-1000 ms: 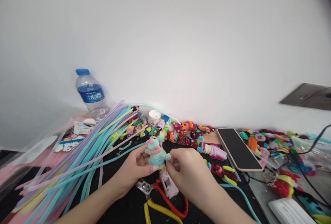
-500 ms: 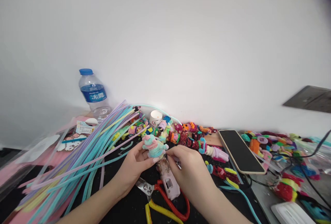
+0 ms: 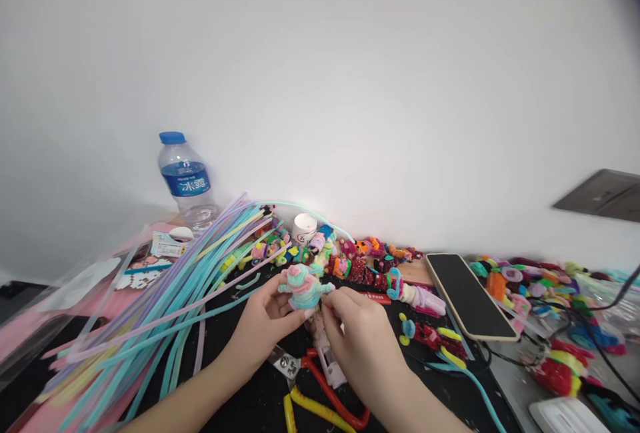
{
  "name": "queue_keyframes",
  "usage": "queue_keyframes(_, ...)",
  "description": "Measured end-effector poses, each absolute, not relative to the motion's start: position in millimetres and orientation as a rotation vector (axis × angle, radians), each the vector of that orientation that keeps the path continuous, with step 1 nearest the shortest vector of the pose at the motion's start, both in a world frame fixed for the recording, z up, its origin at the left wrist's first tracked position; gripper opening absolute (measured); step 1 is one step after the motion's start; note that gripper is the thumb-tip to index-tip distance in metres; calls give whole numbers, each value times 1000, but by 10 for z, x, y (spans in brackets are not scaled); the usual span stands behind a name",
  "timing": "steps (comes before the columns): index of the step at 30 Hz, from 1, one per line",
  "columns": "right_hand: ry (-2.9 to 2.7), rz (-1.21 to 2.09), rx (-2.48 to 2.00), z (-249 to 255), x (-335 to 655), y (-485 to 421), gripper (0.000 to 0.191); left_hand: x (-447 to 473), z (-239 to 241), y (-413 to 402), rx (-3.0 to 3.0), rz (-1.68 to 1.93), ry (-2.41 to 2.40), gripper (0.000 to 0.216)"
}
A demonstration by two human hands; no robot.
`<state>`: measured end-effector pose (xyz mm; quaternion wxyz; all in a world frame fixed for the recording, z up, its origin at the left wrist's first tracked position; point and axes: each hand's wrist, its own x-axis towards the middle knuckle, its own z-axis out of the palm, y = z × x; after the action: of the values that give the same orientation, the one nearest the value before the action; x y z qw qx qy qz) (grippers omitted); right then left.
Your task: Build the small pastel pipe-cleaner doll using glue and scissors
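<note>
Between the fingers of my left hand (image 3: 267, 316) is a small pipe-cleaner doll (image 3: 304, 288) in pale blue and pink, held upright with its arms out to the sides. My right hand (image 3: 364, 336) pinches the end of the doll's arm on the right. Below the hands, red-handled scissors (image 3: 327, 385) lie on the black mat, their metal blades toward the left hand. A pale pink plastic tool (image 3: 331, 366) with a brownish top rests across the red handle, partly covered by my right hand. Yellow handles (image 3: 320, 410) show in front.
Left of the hands lies a big bundle of pastel pipe cleaners (image 3: 190, 306). A water bottle (image 3: 185, 180) stands against the wall. Several finished pipe-cleaner figures (image 3: 360, 270) line the back, near a white paper cup (image 3: 304, 228). A phone (image 3: 473, 296) and cables lie at the right.
The doll has turned more upright between the hands, its arms now showing on both sides. My right hand has shifted slightly down and covers more of the pink tool. The view has moved slightly.
</note>
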<state>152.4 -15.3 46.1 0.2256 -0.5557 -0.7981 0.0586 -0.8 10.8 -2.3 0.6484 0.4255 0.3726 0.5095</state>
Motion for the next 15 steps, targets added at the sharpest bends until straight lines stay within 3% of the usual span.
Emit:
queue_keyframes(4,-2164,386,-1491,511,1589,-79,16,-10,-10,112,955,1161,852,37)
queue_keyframes(15,-2182,554,-1536,611,1787,66,23,-53,-33,155,1108,1060,883,34)
